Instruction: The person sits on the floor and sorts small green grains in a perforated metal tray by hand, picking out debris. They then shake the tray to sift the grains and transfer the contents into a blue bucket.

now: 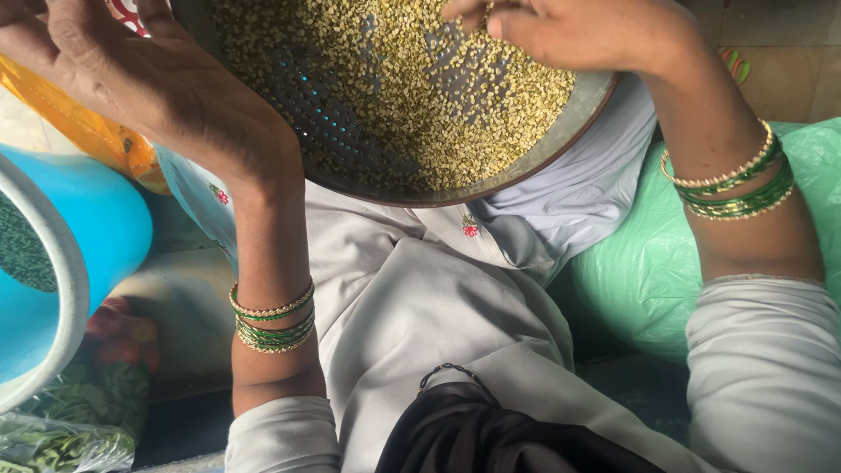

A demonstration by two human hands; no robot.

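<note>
A round metal sieve pan (561, 131) rests over my lap, filled with small yellow-green split lentils (420, 88); dark perforated metal shows where the grains are thin. My left hand (149, 79) grips the pan's left rim, fingers curled over the edge. Over the pan's upper right part, my right hand (578, 31) has its fingertips pinched together among the lentils. Both wrists wear green and gold bangles.
A blue plastic tub (79, 236) stands at the left, with a yellow bag (96, 131) behind it and leafy greens in clear plastic (70, 420) below. A green plastic bag (639, 271) lies at the right. Grey cloth covers my lap, with black fabric (491, 438) near the bottom.
</note>
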